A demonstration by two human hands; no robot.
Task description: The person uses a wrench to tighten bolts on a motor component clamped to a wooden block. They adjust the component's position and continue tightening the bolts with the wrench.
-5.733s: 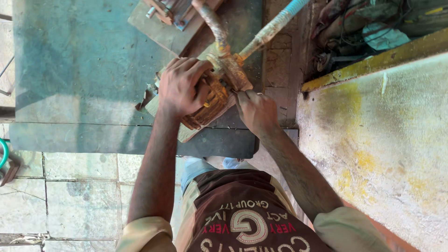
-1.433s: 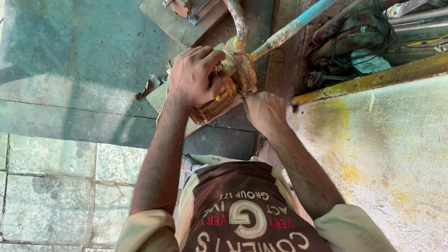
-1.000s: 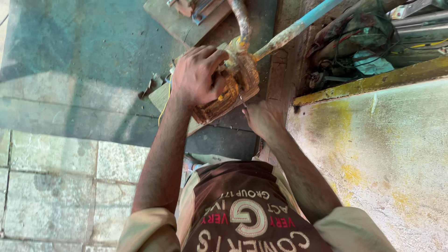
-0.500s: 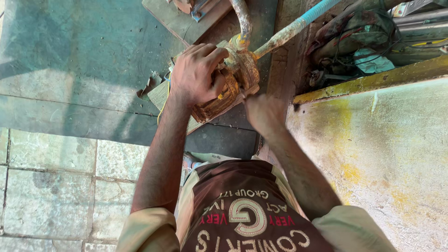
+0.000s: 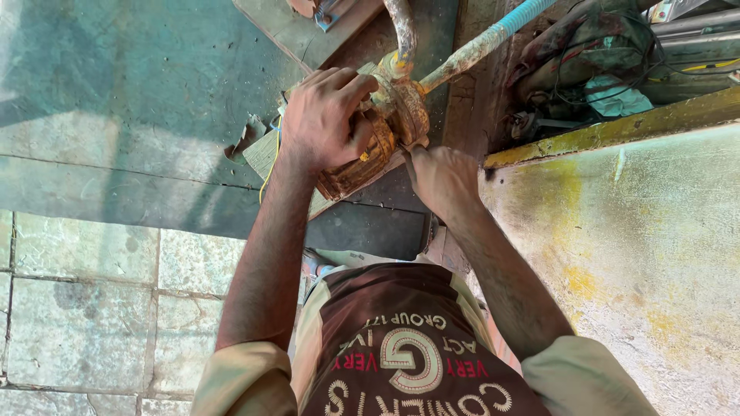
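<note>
A broad grey-green slab [image 5: 116,100] is taking up the whole upper left of the scene, its surface scuffed and dusty, with pale cracked floor tiles [image 5: 85,308] lying below it. Opposite, on the right, a large pale wall or panel [image 5: 640,262] is showing blotches of yellow stain, and a yellow-painted edge [image 5: 609,127] is running along its top. The person is standing between the two, wearing a dark maroon shirt [image 5: 401,347] with cream sleeves; a block of cream and pink lettering with a big round emblem is sitting across the chest, upside down from this viewpoint. At upper centre a rusty pump [image 5: 370,146] is lying on a small board at the slab's edge, its ribbed barrel-shaped body coated in orange-brown rust with flecks of yellow paint. A curved rusty pipe [image 5: 401,27] is rising from its top, and a straight light-blue pipe [image 5: 493,38] is slanting off to the upper right. The left hand [image 5: 327,115] is wrapping over the pump's body, fingers curled around it in a firm grip. The right hand [image 5: 439,177] is pressing against the pump's lower right end with fingers closed; whether it is pinching a small part or tool there cannot be told. Behind the yellow edge, a tangle of dark cables and a crumpled teal rag [image 5: 613,92] are lying in a cluttered recess. A thin yellow wire [image 5: 271,166] is trailing beside the left wrist.
</note>
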